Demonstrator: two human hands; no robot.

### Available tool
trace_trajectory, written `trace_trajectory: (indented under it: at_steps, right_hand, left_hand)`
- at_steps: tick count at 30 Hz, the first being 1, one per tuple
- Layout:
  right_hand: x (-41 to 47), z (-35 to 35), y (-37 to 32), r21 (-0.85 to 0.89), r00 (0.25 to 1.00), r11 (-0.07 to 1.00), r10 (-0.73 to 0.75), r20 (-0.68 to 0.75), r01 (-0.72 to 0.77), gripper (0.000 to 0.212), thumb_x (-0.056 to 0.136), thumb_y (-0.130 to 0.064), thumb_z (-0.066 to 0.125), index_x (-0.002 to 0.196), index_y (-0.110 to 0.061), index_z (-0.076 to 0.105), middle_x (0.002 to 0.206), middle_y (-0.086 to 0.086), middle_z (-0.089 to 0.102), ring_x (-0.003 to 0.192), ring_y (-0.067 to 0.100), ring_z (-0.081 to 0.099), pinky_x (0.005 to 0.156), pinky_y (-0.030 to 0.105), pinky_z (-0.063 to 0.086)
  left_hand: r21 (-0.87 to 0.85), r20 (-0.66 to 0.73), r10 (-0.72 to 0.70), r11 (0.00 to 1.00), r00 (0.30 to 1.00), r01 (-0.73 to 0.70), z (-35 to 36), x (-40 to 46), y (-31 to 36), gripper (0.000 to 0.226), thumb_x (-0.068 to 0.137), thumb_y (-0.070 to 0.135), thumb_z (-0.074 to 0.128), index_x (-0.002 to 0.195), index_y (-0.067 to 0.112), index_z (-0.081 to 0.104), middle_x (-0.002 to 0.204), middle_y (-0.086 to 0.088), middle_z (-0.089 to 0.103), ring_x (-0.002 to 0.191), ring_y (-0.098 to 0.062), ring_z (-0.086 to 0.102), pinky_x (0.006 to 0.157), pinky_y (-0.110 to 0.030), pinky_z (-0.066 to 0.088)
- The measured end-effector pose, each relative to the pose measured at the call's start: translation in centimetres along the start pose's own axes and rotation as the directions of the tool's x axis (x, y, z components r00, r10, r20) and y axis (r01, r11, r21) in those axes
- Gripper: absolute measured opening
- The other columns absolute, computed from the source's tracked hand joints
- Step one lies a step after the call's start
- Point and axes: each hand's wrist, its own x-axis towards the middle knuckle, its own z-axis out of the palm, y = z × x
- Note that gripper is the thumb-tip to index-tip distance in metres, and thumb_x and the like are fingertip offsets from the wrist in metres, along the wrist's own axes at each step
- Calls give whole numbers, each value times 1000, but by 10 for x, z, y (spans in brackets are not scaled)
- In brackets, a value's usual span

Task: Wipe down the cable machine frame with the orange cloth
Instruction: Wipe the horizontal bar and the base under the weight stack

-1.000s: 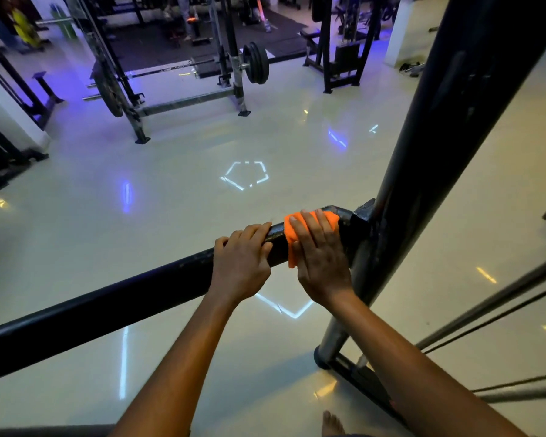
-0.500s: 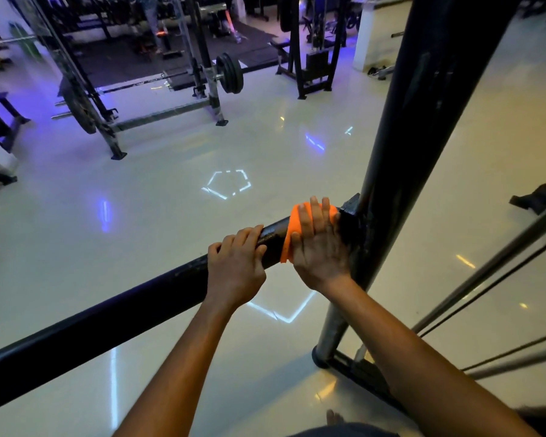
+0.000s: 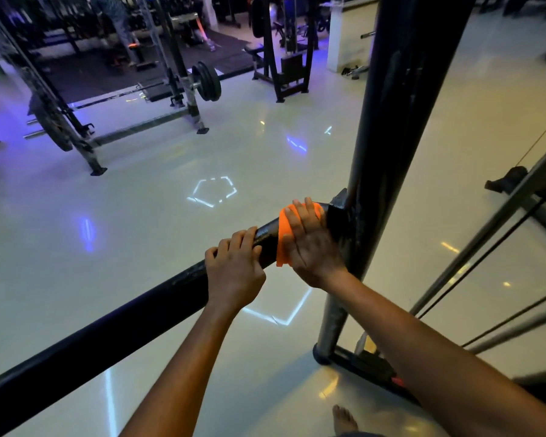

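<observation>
Nearest, at 6 o'clock: a bare foot (image 3: 345, 417) on the glossy pale tiled floor (image 3: 158, 234), toes forward.

2 forearms reach up from the bottom edge. The left hand (image 3: 234, 269) sits on the black round horizontal steel bar (image 3: 108, 335) of the cable machine frame, fingers curled over the top of the bar, gripping it. The bar runs from 8 o'clock up to centre.

Just beside it toward 3 o'clock, apart from the left hand by a short stretch of bare bar, the right hand (image 3: 309, 244) lies flat with fingers straight and together, pressing the folded orange cloth (image 3: 282, 234) onto the bar. The cloth drapes over the bar's top and hangs a little down its near side, right at the black welded bracket (image 3: 338, 216).

The bracket joins the bar to the thick black upright post (image 3: 391, 121), which rises to 12 o'clock and meets its floor base (image 3: 360, 364) at 5 o'clock.

At 3 o'clock: thin dark cables (image 3: 486, 260) and a grey slanted rod (image 3: 492, 222).

Far, 10 to 12 o'clock: a squat rack with a plate-loaded barbell (image 3: 205, 82), blue-lit, and further dark machines.
</observation>
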Motion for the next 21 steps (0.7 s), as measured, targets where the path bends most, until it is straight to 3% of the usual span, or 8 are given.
trace_trajectory:
  at_steps: [5,7,10,14,18,21]
  right_hand:
    - [31,-16,5,-20,998,1000,24,60,-23,50,113,-46,34,150,-19,57,155,7,55,154,38,40,129,56,23]
    - [29,-14,3,-26,999,999,25,45,-24,49,114,-44,35,152,-20,54,157,7,52,157,38,36,130,57,21]
    - [3,-5,4,-50,1000,998,-25,-12,24,59,115,-39,39,169,-14,35,174,10,32,166,37,17,132,60,15]
    - [-24,4,1,-43,999,999,-17,-41,15,72,112,-30,50,173,-9,17,180,18,11,168,40,2,132,65,14]
    - [-12,5,-4,-41,1000,999,-22,-22,21,66,113,-32,46,171,-9,25,179,20,12,168,42,3,131,65,15]
    - [10,-5,2,-13,998,998,-62,-11,62,60,113,-39,45,168,-17,38,178,12,25,166,37,16,131,61,16]
  left_hand:
    - [-9,25,-19,1000,1000,20,0,4,2,49,110,42,38,158,35,41,151,9,53,132,-23,51,108,-46,33]
    - [-23,23,-15,1000,1000,16,0,3,1,49,110,43,38,159,34,41,151,9,54,132,-23,52,108,-46,33]
    - [1,12,27,1000,1000,-27,0,0,-2,54,107,52,45,158,32,42,149,7,56,129,-23,54,106,-47,37]
    - [47,-8,52,998,999,-52,1,-2,-2,58,105,58,48,157,32,42,145,7,59,124,-23,57,102,-47,39]
    - [52,-31,43,998,999,-41,1,-1,-1,55,107,60,45,154,33,45,142,7,60,121,-23,58,100,-47,41]
    - [55,-43,40,998,998,-38,2,-1,-1,54,106,60,45,153,34,45,141,8,61,120,-22,58,100,-47,41]
